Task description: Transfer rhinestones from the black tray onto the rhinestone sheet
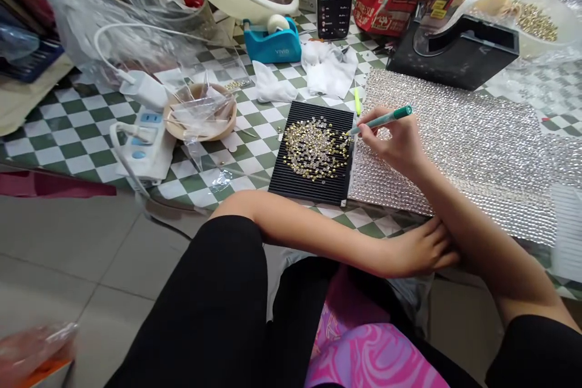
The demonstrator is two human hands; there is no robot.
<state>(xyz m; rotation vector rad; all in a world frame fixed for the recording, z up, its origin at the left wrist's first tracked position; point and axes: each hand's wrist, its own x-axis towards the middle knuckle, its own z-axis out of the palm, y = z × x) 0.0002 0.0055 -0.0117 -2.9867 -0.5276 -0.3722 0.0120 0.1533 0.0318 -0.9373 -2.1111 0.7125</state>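
"VIVID" stands on the blue tape dispenser (271, 50), "533" on the phone screen (335, 3).

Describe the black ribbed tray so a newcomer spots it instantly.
On the checkered tablecloth, find the broad, glittering rhinestone sheet at right. Along its left edge lies a flat black tray. Unlike the taller black tape dispenser at the sheet's far edge, it is finely ribbed and scattered with loose gold and clear rhinestones.

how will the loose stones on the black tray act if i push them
The loose stones look tiny and separate, so they would probably scatter rather than move as one. They're likely very light for the same reason. The black tray is ridged, so its grooves may steer or catch them.
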